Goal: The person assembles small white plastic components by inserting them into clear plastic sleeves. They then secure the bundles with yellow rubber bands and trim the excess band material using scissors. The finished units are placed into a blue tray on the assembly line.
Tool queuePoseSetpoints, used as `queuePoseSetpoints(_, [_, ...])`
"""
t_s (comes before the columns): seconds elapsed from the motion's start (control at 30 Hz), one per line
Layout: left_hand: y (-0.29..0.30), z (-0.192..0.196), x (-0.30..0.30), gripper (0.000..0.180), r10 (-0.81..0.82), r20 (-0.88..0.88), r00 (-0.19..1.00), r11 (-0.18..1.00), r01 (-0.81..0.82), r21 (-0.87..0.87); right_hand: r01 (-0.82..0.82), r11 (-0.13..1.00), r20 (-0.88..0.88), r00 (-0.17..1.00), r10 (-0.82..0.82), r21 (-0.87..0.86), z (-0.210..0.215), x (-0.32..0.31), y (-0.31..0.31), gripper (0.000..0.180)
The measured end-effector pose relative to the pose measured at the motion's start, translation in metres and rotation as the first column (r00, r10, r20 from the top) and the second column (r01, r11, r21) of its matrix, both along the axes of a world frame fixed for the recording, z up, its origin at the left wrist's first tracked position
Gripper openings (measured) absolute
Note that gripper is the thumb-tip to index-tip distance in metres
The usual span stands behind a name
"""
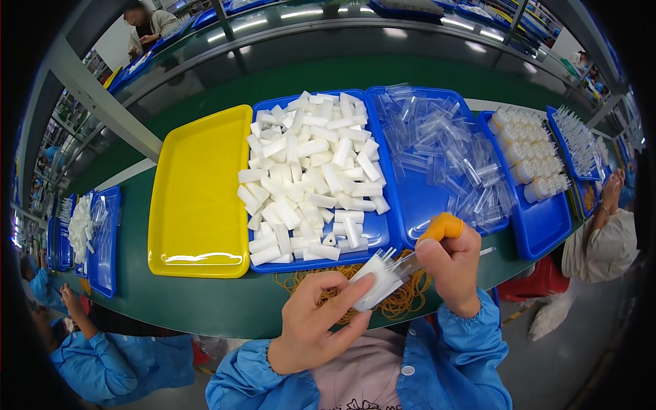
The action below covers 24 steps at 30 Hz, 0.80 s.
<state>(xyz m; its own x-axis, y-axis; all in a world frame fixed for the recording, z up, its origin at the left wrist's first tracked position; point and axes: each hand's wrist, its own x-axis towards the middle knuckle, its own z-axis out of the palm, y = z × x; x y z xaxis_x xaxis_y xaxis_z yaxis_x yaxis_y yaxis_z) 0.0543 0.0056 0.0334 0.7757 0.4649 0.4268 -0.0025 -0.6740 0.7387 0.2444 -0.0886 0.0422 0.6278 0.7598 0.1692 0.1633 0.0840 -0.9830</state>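
Note:
My left hand (pixel 307 321) is closed on a white part (pixel 374 287), with several thin, clear rods sticking out of its upper end. My right hand (pixel 454 263), with an orange finger cot (pixel 443 226) on one finger, pinches a clear plastic tube (pixel 410 264) right beside that end. Whether the tube touches the white part is hard to tell. Under and behind both hands lies a heap of tan rubber bands (pixel 410 295). Short white blocks (pixel 301 164) fill a blue tray (pixel 376 224) just beyond my hands. Loose clear tubes (pixel 437 133) lie in another blue tray (pixel 417 199) to its right.
A bare yellow tray (pixel 198 198) stands on the left of the green table (pixel 225 307). At the right, a blue tray (pixel 544 229) carries bundled white parts (pixel 526 147). Co-workers sit close on both sides; a grey post (pixel 102 102) rises at the back left.

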Motion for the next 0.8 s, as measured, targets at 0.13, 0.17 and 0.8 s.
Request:
queuePoseSetpoints(0.13, [0.003, 0.002, 0.002, 0.046, -0.022, -0.022, 1.0, 0.998, 0.024, 0.054, -0.006, 0.999, 0.0, 1.0, 0.006, -0.044, 0.004, 0.001, 0.002, 0.021])
queuePoseSetpoints(0.17, [0.005, 0.003, 0.002, 0.046, -0.037, -0.036, 0.999, 0.996, 0.04, 0.077, -0.046, 0.997, -0.012, 0.999, 0.046, -0.056, 0.003, 0.003, 0.003, 0.022])
queuePoseSetpoints(0.8, [-0.001, -0.024, -0.003, 0.046, 0.107, 0.376, 0.92, 0.589, 0.246, -0.77, -0.071, 0.988, 0.427, 0.904, 0.004, 0.14, 0.018, -0.007, -0.016, 0.026])
